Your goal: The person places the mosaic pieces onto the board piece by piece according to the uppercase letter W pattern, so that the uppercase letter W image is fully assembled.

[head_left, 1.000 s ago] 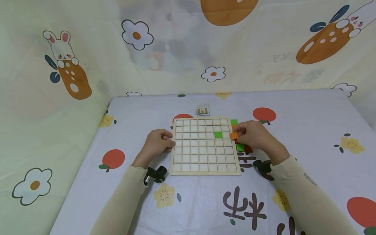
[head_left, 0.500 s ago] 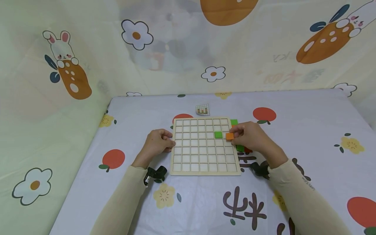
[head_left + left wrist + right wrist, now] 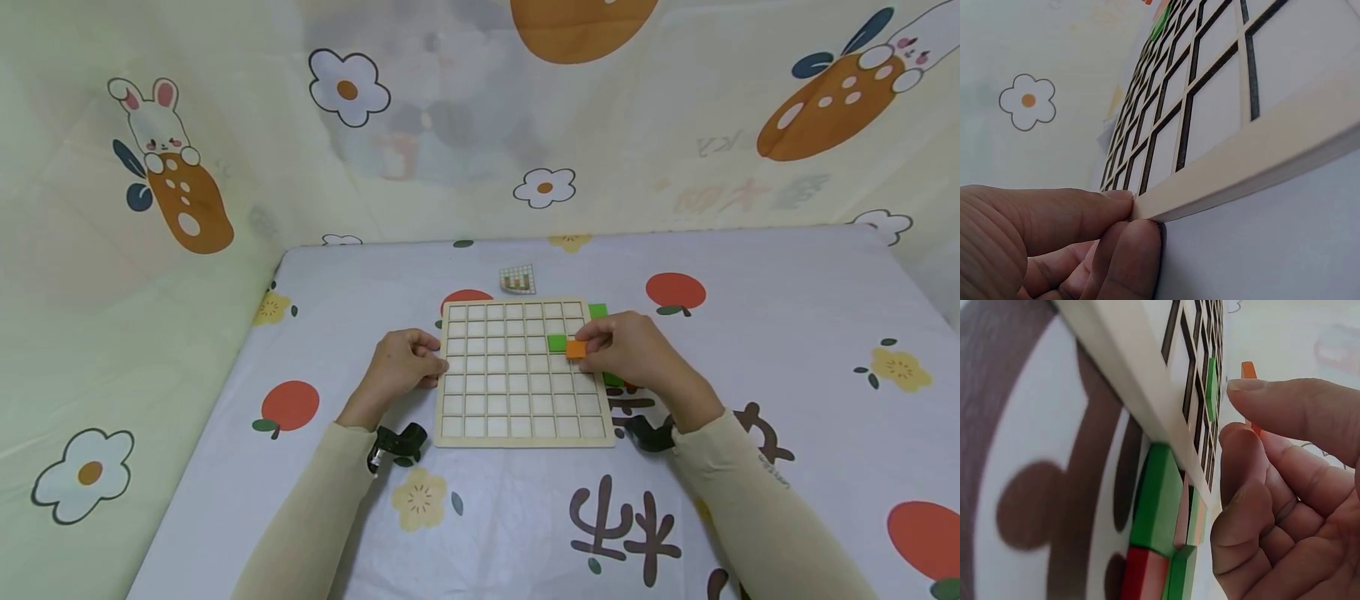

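A square wooden grid board [image 3: 525, 443] with pale cells lies flat on the table. One green tile [image 3: 557, 343] sits in a cell at its upper right. My left hand [image 3: 399, 365] holds the board's left edge; the left wrist view shows thumb and finger at the wooden rim [image 3: 1210, 181]. Over the right part of the board, my right hand [image 3: 637, 354] pinches an orange square tile [image 3: 575, 350] between thumb and finger, just right of the green tile. In the right wrist view the orange tile [image 3: 1248, 370] is raised above the grid, partly hidden by the thumb.
Loose green tiles [image 3: 1157, 503] and a red tile [image 3: 1144, 575] lie against the board's right edge, partly hidden by the right hand in the head view. A small card with a grid picture [image 3: 517, 280] lies behind the board. A patterned cloth [image 3: 465, 533] covers the table.
My right hand has moved left with the orange tile, from the board's right edge to beside the green tile. The left hand has stayed at the board's left edge.
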Motion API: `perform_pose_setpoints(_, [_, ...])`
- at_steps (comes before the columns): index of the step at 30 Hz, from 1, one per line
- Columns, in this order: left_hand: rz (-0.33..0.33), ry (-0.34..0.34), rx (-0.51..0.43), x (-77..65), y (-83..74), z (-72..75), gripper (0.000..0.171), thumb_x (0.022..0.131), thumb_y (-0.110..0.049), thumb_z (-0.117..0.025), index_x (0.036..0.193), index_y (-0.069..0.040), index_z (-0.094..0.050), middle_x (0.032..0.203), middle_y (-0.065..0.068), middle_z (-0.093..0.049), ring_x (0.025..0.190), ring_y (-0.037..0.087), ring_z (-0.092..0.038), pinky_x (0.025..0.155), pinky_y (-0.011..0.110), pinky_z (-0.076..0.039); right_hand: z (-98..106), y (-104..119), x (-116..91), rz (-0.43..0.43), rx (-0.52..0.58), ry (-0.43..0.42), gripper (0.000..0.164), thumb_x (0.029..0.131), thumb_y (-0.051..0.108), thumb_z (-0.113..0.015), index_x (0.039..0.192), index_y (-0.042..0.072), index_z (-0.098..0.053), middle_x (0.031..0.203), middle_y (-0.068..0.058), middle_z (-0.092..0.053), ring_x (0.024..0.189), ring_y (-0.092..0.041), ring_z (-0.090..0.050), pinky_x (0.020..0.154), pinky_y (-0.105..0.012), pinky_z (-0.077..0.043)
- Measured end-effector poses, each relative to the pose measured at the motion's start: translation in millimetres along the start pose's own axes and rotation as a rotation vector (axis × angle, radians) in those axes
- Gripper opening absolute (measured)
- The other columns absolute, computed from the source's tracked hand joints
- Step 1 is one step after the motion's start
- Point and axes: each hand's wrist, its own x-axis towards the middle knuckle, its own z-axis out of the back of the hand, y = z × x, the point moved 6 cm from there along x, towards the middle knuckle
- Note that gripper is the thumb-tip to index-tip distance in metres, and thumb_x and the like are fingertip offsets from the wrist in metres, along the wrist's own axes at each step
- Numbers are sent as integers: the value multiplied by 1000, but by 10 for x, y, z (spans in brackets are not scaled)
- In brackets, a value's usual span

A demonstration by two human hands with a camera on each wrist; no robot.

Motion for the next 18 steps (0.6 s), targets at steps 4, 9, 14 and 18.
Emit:
perform_pose_setpoints(4, [7, 1, -5, 2, 6, 6, 28, 88, 0, -80, 113, 1, -68, 86, 10, -67, 67, 15, -69, 62, 25, -62, -36, 24, 5, 11, 9, 5, 33, 83, 8, -84, 115, 2, -77, 89, -7, -69, 85, -24, -60, 63, -29, -49])
perform_pose_setpoints(9, [6, -2, -2, -5, 0, 5, 28, 88, 0, -80, 113, 2, -68, 86, 10, -67, 67, 14, -68, 62, 24, -61, -71, 42, 7, 18, 17, 14, 32, 84, 7, -83, 115, 1, -76, 89, -7, -70, 84, -24, -59, 62, -29, -49])
perform_pose_setpoints(14, [8, -5, -16, -5, 7, 5, 28, 88, 1, -79, 114, 2, -68, 86, 9, -67, 66, 14, -68, 62, 24, -61, -94, 58, 10, 21, 25, 24, 33, 83, 5, -83, 115, 0, -75, 89, -8, -70, 85, -24, -60, 65, -30, -51])
perform_pose_setpoints(18, [3, -5, -19, -8, 1, 2, 29, 88, 1, -79, 114, 3, -68, 86, 10, -67, 66, 15, -68, 62, 25, -62, -112, 63, 17, 27, 24, 28, 32, 82, 5, -84, 113, 0, -76, 88, -7, -70, 86, -24, -60, 67, -30, -52])
